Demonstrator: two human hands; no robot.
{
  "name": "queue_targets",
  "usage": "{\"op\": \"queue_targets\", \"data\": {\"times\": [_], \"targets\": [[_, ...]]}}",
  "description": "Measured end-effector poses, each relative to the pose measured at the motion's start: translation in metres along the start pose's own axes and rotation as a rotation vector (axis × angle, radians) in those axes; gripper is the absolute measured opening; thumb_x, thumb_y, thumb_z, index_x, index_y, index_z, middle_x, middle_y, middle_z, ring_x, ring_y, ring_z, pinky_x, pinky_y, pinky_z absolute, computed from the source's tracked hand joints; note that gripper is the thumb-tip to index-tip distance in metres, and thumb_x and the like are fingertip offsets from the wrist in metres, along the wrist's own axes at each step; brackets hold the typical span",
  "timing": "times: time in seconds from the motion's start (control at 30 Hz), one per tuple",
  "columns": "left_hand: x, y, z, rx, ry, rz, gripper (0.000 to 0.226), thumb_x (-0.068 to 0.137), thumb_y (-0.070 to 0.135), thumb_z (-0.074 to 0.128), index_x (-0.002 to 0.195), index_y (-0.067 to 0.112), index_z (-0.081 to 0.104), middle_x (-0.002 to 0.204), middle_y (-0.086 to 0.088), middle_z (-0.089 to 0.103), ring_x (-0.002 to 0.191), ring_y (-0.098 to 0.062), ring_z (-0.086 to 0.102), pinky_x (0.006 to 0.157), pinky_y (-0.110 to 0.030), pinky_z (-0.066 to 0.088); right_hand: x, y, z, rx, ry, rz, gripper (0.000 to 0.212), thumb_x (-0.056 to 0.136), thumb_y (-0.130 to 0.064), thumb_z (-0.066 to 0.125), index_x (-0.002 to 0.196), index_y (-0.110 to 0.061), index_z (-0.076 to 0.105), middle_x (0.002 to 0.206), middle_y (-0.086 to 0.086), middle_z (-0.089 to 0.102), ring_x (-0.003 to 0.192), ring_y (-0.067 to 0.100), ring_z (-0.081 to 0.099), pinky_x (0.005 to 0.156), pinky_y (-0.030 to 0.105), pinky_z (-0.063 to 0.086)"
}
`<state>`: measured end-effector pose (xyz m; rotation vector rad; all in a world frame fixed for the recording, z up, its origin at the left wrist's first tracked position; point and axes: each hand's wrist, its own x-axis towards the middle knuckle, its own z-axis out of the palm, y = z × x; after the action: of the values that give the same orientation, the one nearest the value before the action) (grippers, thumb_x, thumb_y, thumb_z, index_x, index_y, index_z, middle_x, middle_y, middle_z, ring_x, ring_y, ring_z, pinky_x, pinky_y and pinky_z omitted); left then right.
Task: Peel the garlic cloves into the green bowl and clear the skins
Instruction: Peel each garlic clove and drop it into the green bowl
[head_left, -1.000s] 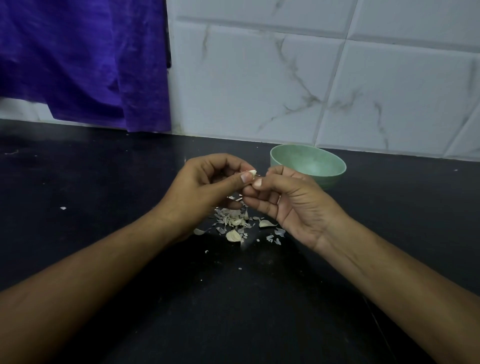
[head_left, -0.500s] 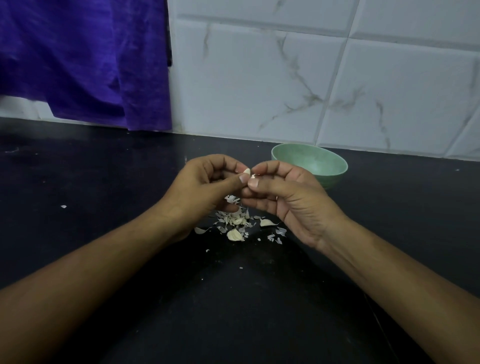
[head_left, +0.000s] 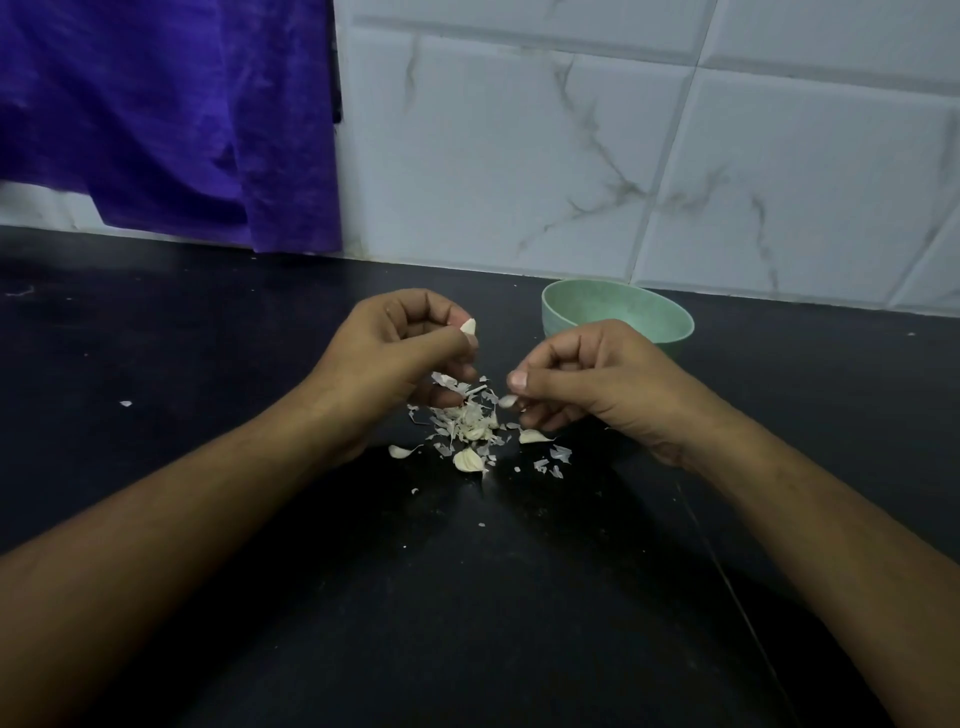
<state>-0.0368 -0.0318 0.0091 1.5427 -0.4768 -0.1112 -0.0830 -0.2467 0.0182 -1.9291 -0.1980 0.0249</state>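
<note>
A purple cloth (head_left: 156, 119) hung at the far left against the tiled wall (head_left: 519, 156). Our left hand (head_left: 395, 358) hovered above the black counter (head_left: 208, 338), fingers (head_left: 431, 306) curled in. Its thumb and forefinger were clamped on a garlic clove (head_left: 468, 326) whose pale tip pointed up. Below and between our hands lay the pile of skins (head_left: 467, 421), with three loose cloves (head_left: 467, 460) at its near edge. Our right hand (head_left: 587, 379), apart from the left, was knuckles up with its fingers curled. Its thumb and forefinger pinched a scrap of skin (head_left: 508, 400). Behind it stood the green bowl (head_left: 623, 306), near the wall, its front partly hidden by our knuckles.
</note>
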Motion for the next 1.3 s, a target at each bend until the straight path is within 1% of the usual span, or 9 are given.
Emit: {"op": "queue_targets", "data": {"times": [0.13, 0.3, 0.43, 0.7, 0.87, 0.97, 1.07, 1.17, 1.3], "targets": [[0.001, -0.002, -0.001, 0.008, 0.000, 0.005, 0.011, 0.095, 0.005, 0.070, 0.105, 0.004, 0.074, 0.088, -0.012, 0.070, 0.076, -0.015, 0.070, 0.065, -0.033, 0.063, 0.001, 0.000, -0.004, -0.028, 0.031, 0.010, 0.022, 0.092, -0.019, 0.075, 0.095, 0.003, 0.075, 0.091, 0.019, 0.077, 0.077, 0.022, 0.074, 0.071, 0.031, 0.060], [0.001, -0.006, 0.001, 0.061, -0.028, -0.016, 0.016, 0.095, 0.009, 0.072, 0.110, 0.009, 0.078, 0.088, -0.014, 0.071, 0.079, -0.014, 0.067, 0.066, -0.029, 0.062, 0.001, 0.001, 0.001, -0.001, 0.184, -0.276, 0.012, 0.094, -0.009, 0.073, 0.106, -0.007, 0.074, 0.095, 0.012, 0.077, 0.077, 0.023, 0.076, 0.073, 0.038, 0.062], [0.001, -0.007, 0.002, 0.132, -0.061, 0.021, 0.021, 0.090, 0.005, 0.077, 0.110, 0.008, 0.074, 0.086, -0.023, 0.071, 0.076, -0.022, 0.065, 0.063, -0.030, 0.062, 0.003, 0.008, 0.013, -0.065, 0.172, -0.370, 0.016, 0.089, -0.011, 0.080, 0.104, -0.010, 0.075, 0.092, 0.008, 0.078, 0.079, 0.035, 0.075, 0.076, 0.053, 0.061], [0.001, -0.007, 0.001, 0.177, -0.072, 0.053, 0.011, 0.087, 0.003, 0.081, 0.094, 0.011, 0.078, 0.079, -0.011, 0.077, 0.069, -0.014, 0.068, 0.065, -0.029, 0.062, 0.005, 0.016, 0.016, -0.083, 0.213, -0.363, 0.010, 0.088, -0.004, 0.079, 0.093, -0.011, 0.074, 0.080, 0.008, 0.077, 0.072, 0.026, 0.075, 0.072, 0.045, 0.059], [-0.001, -0.005, 0.001, 0.134, -0.052, 0.055, 0.011, 0.089, 0.001, 0.078, 0.095, 0.010, 0.077, 0.090, -0.022, 0.077, 0.075, -0.020, 0.069, 0.067, -0.031, 0.062, 0.006, 0.015, 0.020, -0.014, 0.205, -0.353, 0.012, 0.087, 0.000, 0.079, 0.095, -0.008, 0.075, 0.083, 0.010, 0.077, 0.080, 0.033, 0.077, 0.078, 0.043, 0.060], [-0.002, -0.005, 0.003, 0.104, -0.043, 0.071, 0.019, 0.089, -0.004, 0.075, 0.103, 0.008, 0.072, 0.081, -0.014, 0.075, 0.074, -0.021, 0.067, 0.064, -0.029, 0.061, 0.006, 0.016, 0.024, -0.037, 0.209, -0.368, 0.012, 0.086, 0.000, 0.080, 0.095, -0.008, 0.078, 0.083, 0.010, 0.077, 0.080, 0.036, 0.076, 0.079, 0.047, 0.061], [-0.001, -0.007, 0.003, 0.102, -0.029, 0.095, 0.023, 0.088, -0.008, 0.074, 0.105, 0.007, 0.068, 0.073, -0.006, 0.070, 0.071, -0.022, 0.064, 0.060, -0.026, 0.059, 0.005, 0.017, 0.027, -0.036, 0.220, -0.361, 0.011, 0.087, -0.001, 0.080, 0.095, -0.009, 0.078, 0.083, 0.008, 0.078, 0.078, 0.029, 0.077, 0.077, 0.040, 0.062], [-0.001, -0.006, 0.004, 0.133, -0.009, 0.119, 0.022, 0.088, -0.009, 0.072, 0.100, 0.009, 0.067, 0.074, -0.008, 0.068, 0.070, -0.024, 0.061, 0.057, -0.024, 0.056, 0.008, 0.017, 0.028, 0.040, 0.208, -0.358, 0.014, 0.087, -0.001, 0.080, 0.099, -0.008, 0.076, 0.085, 0.010, 0.077, 0.079, 0.028, 0.076, 0.081, 0.045, 0.061], [0.001, -0.006, 0.003, 0.161, 0.003, 0.122, 0.016, 0.089, -0.005, 0.073, 0.093, 0.009, 0.066, 0.076, -0.014, 0.067, 0.069, -0.022, 0.063, 0.057, -0.025, 0.056, 0.008, 0.013, 0.033, 0.236, 0.180, -0.335, 0.016, 0.088, 0.009, 0.073, 0.102, 0.002, 0.071, 0.083, 0.014, 0.074, 0.076, 0.023, 0.073, 0.080, 0.035, 0.063]]}}
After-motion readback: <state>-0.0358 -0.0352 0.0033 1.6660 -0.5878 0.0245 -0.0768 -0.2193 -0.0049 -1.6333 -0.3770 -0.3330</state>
